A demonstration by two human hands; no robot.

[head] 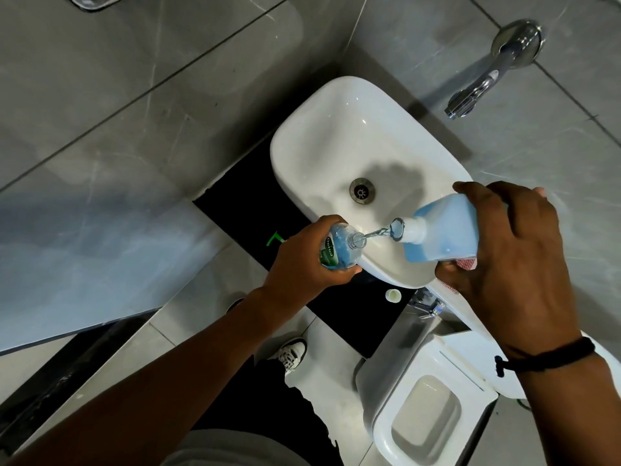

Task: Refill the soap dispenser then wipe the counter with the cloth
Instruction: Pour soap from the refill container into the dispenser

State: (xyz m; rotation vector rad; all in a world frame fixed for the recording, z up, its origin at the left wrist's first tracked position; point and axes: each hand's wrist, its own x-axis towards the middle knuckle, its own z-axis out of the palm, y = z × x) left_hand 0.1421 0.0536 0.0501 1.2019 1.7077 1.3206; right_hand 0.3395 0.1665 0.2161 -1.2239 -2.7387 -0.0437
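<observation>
Pouring blue soap over the sink [304,129]: right hand [510,264] clamped on tilted refill bottle [443,230], left hand [302,260] wrapped around dispenser [339,245] at near rim; both look slick, sloshy plastic, best gripped mid-body.

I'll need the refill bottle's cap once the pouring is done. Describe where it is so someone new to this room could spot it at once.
Start at the white basin, then drop to the black counter along its near edge. The cap sits there alone, just past the basin's rim, below the right hand that tilts the refill bottle. It is a small, pale, round piece, the only loose item on that dark surface.
</observation>
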